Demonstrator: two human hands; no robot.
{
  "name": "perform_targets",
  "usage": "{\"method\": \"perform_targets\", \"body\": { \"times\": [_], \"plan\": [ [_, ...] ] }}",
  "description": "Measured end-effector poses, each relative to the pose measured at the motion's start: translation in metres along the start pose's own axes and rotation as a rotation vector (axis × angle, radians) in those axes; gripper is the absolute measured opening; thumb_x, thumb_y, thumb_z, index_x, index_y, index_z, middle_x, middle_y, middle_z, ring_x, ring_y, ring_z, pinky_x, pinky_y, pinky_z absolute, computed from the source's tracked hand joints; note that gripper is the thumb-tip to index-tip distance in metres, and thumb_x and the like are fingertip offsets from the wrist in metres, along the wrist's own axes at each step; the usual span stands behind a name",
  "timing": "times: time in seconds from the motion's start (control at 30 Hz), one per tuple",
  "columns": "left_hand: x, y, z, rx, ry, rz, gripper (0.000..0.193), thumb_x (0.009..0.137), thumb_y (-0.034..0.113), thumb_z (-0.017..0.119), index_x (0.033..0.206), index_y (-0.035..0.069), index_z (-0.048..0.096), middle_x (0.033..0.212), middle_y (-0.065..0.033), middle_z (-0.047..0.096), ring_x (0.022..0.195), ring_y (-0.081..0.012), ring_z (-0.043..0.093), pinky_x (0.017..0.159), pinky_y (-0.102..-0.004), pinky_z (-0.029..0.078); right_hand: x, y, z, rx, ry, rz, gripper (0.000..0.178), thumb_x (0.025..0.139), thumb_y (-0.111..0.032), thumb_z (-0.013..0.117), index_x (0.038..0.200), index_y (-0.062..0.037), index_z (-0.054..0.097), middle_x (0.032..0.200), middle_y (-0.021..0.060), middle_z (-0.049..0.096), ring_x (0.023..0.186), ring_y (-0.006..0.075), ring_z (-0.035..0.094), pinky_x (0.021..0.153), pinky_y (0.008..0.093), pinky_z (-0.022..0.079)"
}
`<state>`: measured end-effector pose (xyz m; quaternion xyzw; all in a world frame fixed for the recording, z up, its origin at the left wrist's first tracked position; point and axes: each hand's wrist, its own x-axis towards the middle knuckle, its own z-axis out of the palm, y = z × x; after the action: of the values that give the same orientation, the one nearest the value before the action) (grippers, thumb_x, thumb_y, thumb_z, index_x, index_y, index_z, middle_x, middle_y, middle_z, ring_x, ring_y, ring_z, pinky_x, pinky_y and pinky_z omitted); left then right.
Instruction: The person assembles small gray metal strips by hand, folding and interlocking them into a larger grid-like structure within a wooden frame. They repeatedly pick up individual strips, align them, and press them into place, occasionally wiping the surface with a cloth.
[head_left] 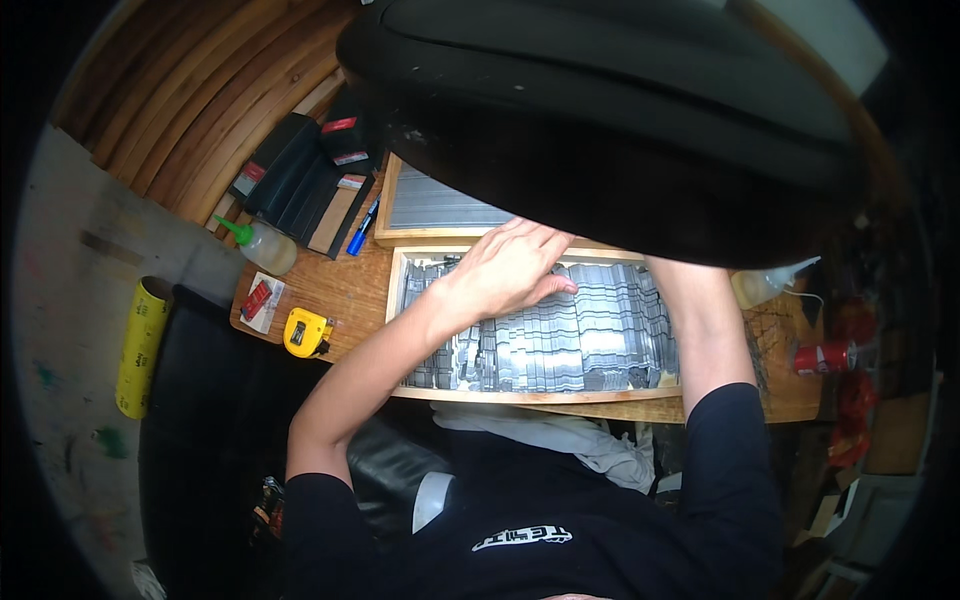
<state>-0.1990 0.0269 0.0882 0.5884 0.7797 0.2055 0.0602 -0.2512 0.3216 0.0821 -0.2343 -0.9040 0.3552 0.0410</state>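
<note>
Wood bench (352, 292), tray (540, 398) of grey strips (590, 335) lying long-ways left to right, right below the left hand (512, 268).
Thumb spread, fingertips hidden, can't tell the grip; right hand out of sight behind the hood (620, 140).

Workshop: planks (200, 105), tape measure (306, 332)

We see a wooden table (350, 290), brown planks (205, 100) at upper left, grey floor (75, 290) blotched with green, and a bulky black form (610, 130) above the table.
</note>
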Motion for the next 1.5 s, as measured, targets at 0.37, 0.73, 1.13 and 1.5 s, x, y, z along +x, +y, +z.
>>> {"method": "perform_targets", "body": {
  "times": [0.37, 0.73, 1.13, 1.5],
  "plan": [
    [0.023, -0.012, 0.016, -0.021, 0.232, 0.148, 0.045, 0.095, 0.045, 0.076, 0.112, 0.004, 0.078, 0.1, -0.0181, 0.076, 0.104, -0.0362, 0.074, 0.098, -0.0494, 0.056, -0.012, 0.015, -0.022, -0.163, 0.051, 0.008, 0.027, 0.104, -0.026, 0.066, 0.114, -0.0035, 0.078, 0.084, 0.0062, 0.073, 0.065, 0.012, 0.062, 0.057, 0.0278, 0.05],
    [0.024, -0.001, -0.012, -0.091, 0.059, 0.013, 0.045, 0.097, 0.04, 0.073, 0.115, -0.002, 0.071, 0.101, -0.0207, 0.076, 0.102, -0.038, 0.074, 0.094, -0.0478, 0.059, -0.013, 0.007, -0.018, -0.243, 0.036, -0.021, 0.033, 0.108, -0.03, 0.06, 0.117, -0.0028, 0.075, 0.077, 0.0046, 0.069, 0.057, 0.0114, 0.056, 0.05, 0.0279, 0.045],
    [0.028, -0.03, 0.013, -0.228, 0.279, 0.062, 0.046, 0.099, 0.032, 0.075, 0.13, -0.002, 0.069, 0.119, -0.0217, 0.074, 0.11, -0.0335, 0.074, 0.095, -0.0442, 0.061, -0.021, -0.036, 0.006, -0.251, -0.101, -0.18, 0.039, 0.112, -0.034, 0.053, 0.121, -0.002, 0.073, 0.071, 0.0029, 0.065, 0.048, 0.0108, 0.049, 0.043, 0.028, 0.039],
    [0.004, -0.063, -0.018, -0.205, 0.191, -0.08, 0.033, 0.1, 0.029, 0.072, 0.117, 0.001, 0.077, 0.11, -0.0168, 0.077, 0.098, -0.0271, 0.075, 0.088, -0.0407, 0.061, -0.072, -0.092, 0.017, 0.072, -0.159, -0.399, 0.03, 0.105, -0.029, 0.065, 0.111, -0.0025, 0.078, 0.084, 0.0057, 0.075, 0.075, 0.0149, 0.067, 0.072, 0.0357, 0.056]
  ]
}}
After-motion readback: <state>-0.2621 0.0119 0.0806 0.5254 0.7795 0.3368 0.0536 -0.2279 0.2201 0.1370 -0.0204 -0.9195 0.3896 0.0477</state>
